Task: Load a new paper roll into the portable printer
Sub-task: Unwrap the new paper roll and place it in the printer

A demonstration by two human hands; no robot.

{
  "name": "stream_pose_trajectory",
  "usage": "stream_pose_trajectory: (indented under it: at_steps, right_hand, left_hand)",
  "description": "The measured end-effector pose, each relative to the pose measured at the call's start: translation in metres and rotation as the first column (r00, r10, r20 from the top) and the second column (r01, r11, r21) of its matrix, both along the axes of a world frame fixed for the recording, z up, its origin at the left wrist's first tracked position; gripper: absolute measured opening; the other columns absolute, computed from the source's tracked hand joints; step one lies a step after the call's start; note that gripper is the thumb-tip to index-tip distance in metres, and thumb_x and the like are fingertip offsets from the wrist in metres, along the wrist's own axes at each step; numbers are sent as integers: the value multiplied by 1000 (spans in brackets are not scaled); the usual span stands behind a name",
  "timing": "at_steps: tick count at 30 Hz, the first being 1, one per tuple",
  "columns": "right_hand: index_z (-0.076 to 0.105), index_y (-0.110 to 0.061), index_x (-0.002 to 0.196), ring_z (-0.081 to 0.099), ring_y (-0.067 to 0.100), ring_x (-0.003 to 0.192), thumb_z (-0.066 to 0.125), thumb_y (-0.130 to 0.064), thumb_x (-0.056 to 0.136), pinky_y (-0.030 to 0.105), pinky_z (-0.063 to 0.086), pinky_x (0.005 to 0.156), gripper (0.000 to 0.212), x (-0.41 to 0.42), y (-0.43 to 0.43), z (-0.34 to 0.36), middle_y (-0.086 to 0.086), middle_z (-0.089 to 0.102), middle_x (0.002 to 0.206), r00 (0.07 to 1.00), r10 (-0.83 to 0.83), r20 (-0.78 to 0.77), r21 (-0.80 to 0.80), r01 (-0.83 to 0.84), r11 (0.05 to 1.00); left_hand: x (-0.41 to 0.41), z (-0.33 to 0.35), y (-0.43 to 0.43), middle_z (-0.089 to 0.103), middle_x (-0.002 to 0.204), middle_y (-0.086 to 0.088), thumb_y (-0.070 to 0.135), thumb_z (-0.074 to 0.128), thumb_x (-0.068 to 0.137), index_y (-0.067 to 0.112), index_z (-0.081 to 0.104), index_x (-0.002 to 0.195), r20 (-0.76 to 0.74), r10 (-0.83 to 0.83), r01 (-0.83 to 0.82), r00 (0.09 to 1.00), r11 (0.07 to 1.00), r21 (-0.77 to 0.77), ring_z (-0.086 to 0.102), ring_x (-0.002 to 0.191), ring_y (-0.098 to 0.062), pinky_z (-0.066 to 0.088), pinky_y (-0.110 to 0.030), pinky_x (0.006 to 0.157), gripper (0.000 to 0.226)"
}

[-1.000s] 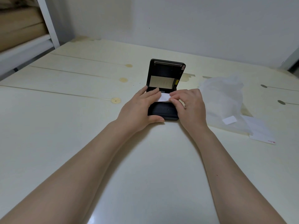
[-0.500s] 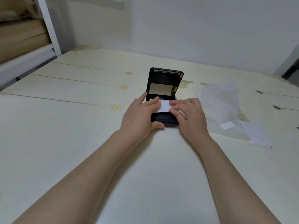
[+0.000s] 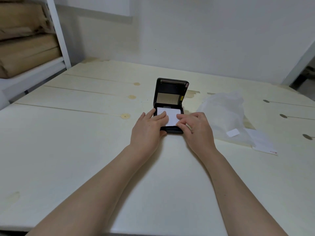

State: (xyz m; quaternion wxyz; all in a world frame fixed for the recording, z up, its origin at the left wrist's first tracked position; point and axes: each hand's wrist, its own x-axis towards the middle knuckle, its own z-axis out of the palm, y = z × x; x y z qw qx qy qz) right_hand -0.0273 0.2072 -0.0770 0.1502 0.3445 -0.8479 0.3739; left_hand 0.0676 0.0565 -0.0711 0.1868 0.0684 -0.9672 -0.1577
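1. The paper (image 3: 168, 116) lies in the open well of the printer (image 3: 170, 106). A white strip of it is drawn flat toward the person over the front part of the case. Most likely the loose end is laid out this way so that it sticks out past the edge when the lid closes.

2. The printer sits near the middle of the table (image 3: 68, 150). Its lid (image 3: 171, 91) stands nearly upright at the far side, hinged back so both hands can reach the well without obstruction.

3. The left hand (image 3: 148, 128) lies flat with fingers together on the left part of the strip, and its thumb is tucked against the near edge of the case. This looks like a way to keep both paper and printer from sliding.

4. The right hand (image 3: 196, 128) has its fingers bent, with the tips pressing on the right edge of the strip. Whether it pinches the paper or only presses it down, I cannot tell.

5. To the right, well apart from the printer, lie a crumpled clear plastic bag (image 3: 225, 113) and a white slip (image 3: 263, 143), probably wrapping set aside out of the way.

6. The lid is not yet shut, so that step seems to remain.
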Motion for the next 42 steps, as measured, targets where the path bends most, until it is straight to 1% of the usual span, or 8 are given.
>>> stream_pose_trajectory:
  at_steps: [6,11,15,20,26,32,39,42]
  right_hand:
    - [73,-22,81,39,-19,101,65,-17,87,9,37,79,11,4,6,-3,-13,70,113,999,-3,34,-4,3,1000]
    - [72,-17,81,41,-1,103,63,-16,89,21,39,83,11,9,10,3,-12,71,112,1000,25,-5,53,-24,998]
    - [70,-17,81,45,7,115,63,-16,89,22,39,84,11,12,15,6,-14,69,116,997,78,28,66,-80,995]
    - [70,-19,79,45,9,116,65,-17,88,12,37,86,11,9,19,9,-15,69,115,989,140,42,76,-143,987]
    - [71,-20,76,44,3,116,66,-21,87,-1,30,84,12,12,21,12,-19,69,114,982,141,129,62,-150,987]
    - [66,-26,110,56,9,110,56,-29,93,22,45,86,20,6,10,13,-6,65,115,969,-46,242,-200,96,975]
    - [38,-20,144,48,14,128,49,-23,99,18,37,97,46,-17,-18,40,-7,48,143,936,-13,351,-336,139,932]
    - [23,-22,152,30,6,142,44,-27,101,10,28,97,55,-27,-30,54,-9,30,157,927,85,366,-327,42,944]
  left_hand:
    - [6,-2,4,67,123,5,0,57,90,11,65,104,-107,7,-10,994,1000,-27,53,115,-31,38,-39,96,19]
    - [5,-7,-3,65,101,11,-1,58,87,13,59,90,-123,-3,-4,992,998,-55,48,95,-28,37,-32,86,14]
    - [11,-8,-2,67,108,12,17,64,89,16,64,95,-88,-18,19,996,1000,15,50,118,-23,37,-39,105,6]
    - [19,-2,2,69,122,18,43,57,94,26,75,102,-90,13,2,996,987,163,42,138,-12,38,-35,107,26]
    - [11,-7,0,66,127,19,41,56,95,36,78,97,-116,82,-53,990,970,236,41,140,-6,37,-18,87,22]
    - [7,-7,-2,69,121,20,29,61,93,30,77,100,-151,90,-51,984,969,243,46,135,-7,40,-22,82,18]
    - [3,-6,-6,71,112,21,24,68,87,29,76,94,-169,112,-67,979,965,253,50,125,-6,33,-18,77,12]
    - [4,-4,-5,67,119,15,26,73,82,28,67,111,-187,148,-80,971,940,332,57,116,-10,38,-21,80,29]
